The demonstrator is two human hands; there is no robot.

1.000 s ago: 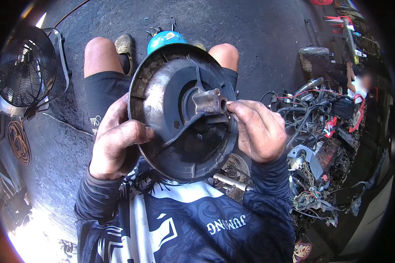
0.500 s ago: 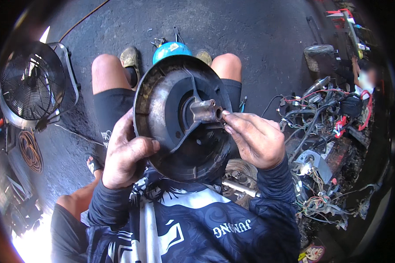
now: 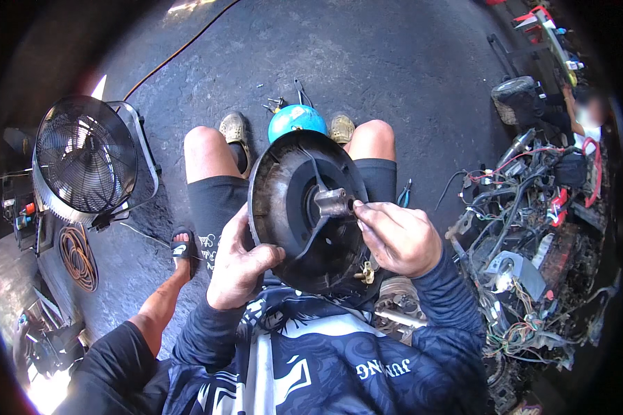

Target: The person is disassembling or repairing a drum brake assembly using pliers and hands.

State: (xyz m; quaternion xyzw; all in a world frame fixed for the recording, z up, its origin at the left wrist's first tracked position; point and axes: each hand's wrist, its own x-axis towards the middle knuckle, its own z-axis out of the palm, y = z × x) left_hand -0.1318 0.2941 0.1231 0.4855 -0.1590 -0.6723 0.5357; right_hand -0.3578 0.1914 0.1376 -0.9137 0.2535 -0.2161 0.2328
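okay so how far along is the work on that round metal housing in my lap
Done: the round housing is off, resting on your lap. In hand: the left hand grips its rim while the right hand pinches at the central hub. Left: the hub is still attached; pliers lie unused.

Black floor fan (image 3: 86,162) at 9 o'clock on grey concrete. Blue canister (image 3: 296,122) at 12 o'clock between two shoes. Orange cable (image 3: 180,48) at 11 o'clock. Tangled wire harness (image 3: 526,242) at 3 o'clock. Another person's sandalled foot (image 3: 179,249) at 8 o'clock.
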